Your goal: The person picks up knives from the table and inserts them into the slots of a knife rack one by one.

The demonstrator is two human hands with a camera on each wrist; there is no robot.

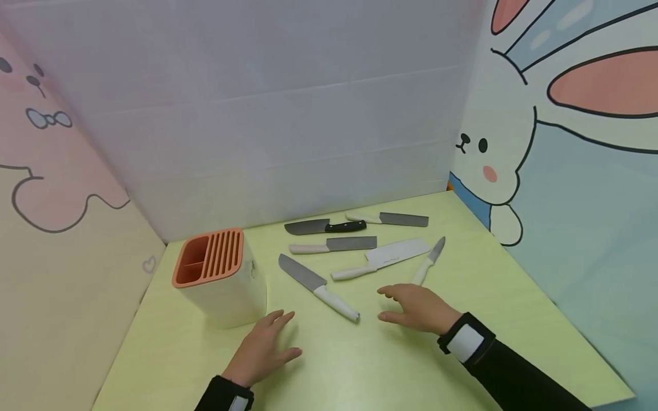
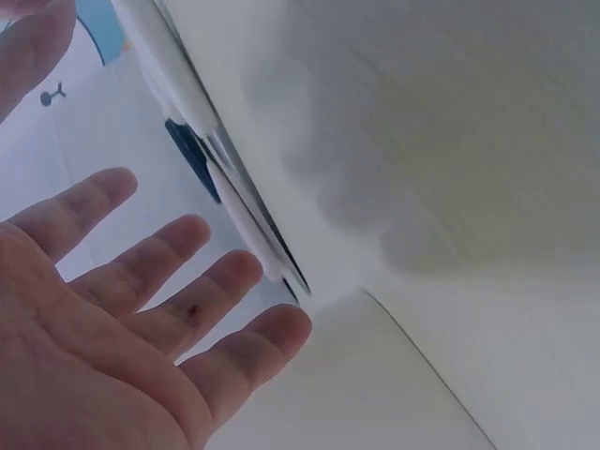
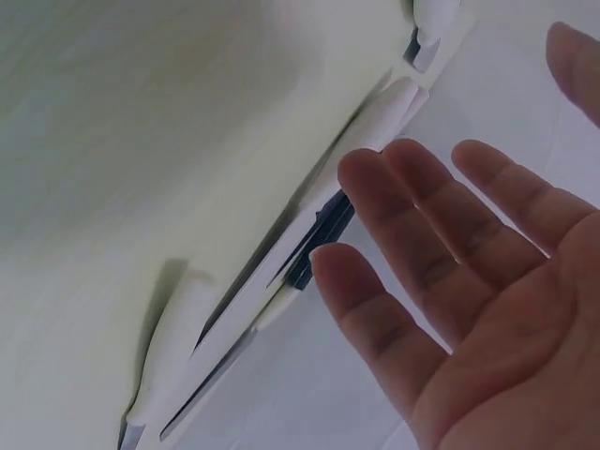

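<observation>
My left hand [image 1: 259, 353] hovers in front of the knife block [image 1: 226, 302], fingers spread and holding nothing. The block is white with an orange slotted top. My right hand [image 1: 422, 308] is also bare, its fingers relaxed by the handle of a small paring knife [image 1: 436, 251]. Between the hands lies a white-handled chef's knife [image 1: 303, 275]. Behind it are a white cleaver [image 1: 398, 253] and a pale-handled cleaver [image 1: 352, 244]. Farthest back lie a black-handled knife [image 1: 308, 226] and another pale-handled cleaver [image 1: 404, 220]. The wrist views show each palm with no object in it.
The pale green table [image 1: 329, 371] meets a whitish back wall [image 1: 288, 131] just behind the farthest knives. Side panels with cartoon drawings stand at left and right, including a rabbit [image 1: 506, 165]. The block stands near the table's left edge.
</observation>
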